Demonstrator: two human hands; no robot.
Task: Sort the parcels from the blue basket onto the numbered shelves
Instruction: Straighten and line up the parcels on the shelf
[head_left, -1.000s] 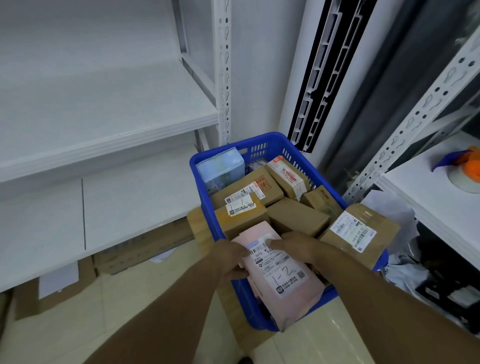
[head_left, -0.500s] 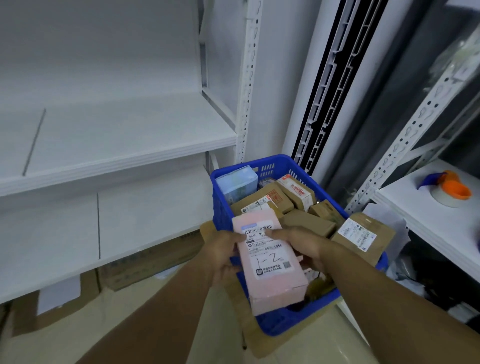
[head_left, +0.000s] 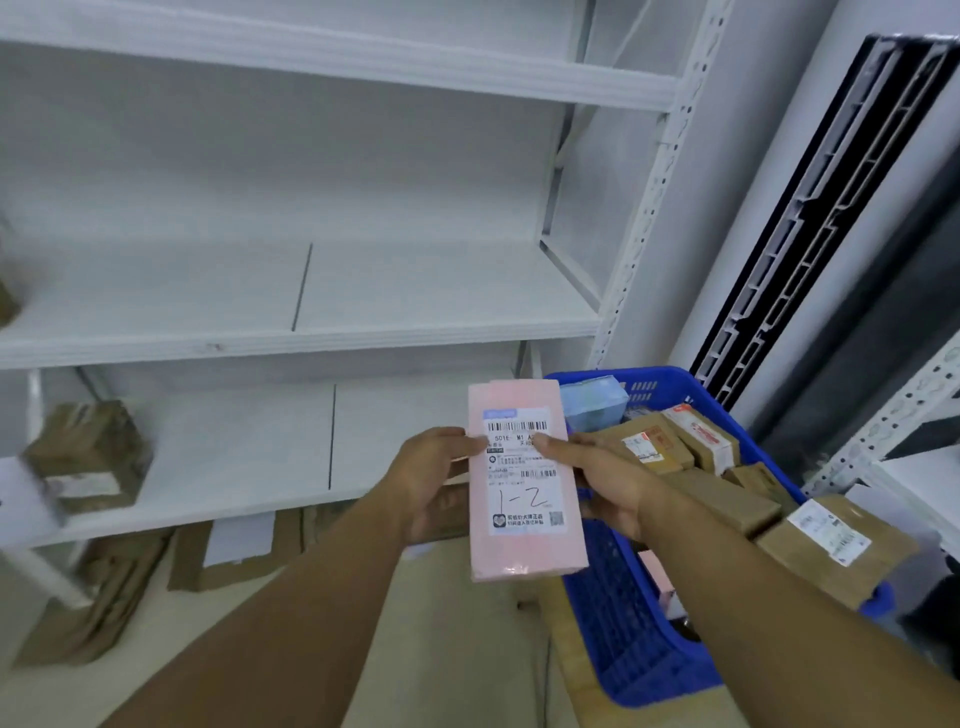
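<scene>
I hold a flat pink parcel (head_left: 524, 545) upright in front of me; its white label carries a handwritten "1-2". My left hand (head_left: 434, 483) grips its left edge with the thumb on the label. My right hand (head_left: 605, 480) grips the right edge, thumb on the label too. The parcel is lifted clear of the blue basket (head_left: 623, 623), which sits at the lower right with several brown cardboard parcels (head_left: 649, 449) and a light blue box (head_left: 595, 402) inside. White shelves (head_left: 311, 340) fill the left and centre.
A taped brown parcel (head_left: 88, 457) stands on the lower shelf at the left. Flattened cardboard (head_left: 223, 551) lies on the floor under the shelves. A brown box (head_left: 831, 545) rests on the basket's right rim. Another white shelf unit (head_left: 893, 410) stands at the right edge.
Both hands have raised the pink parcel up out of the basket and to the left. My view has tilted upward, showing more of the shelves.
</scene>
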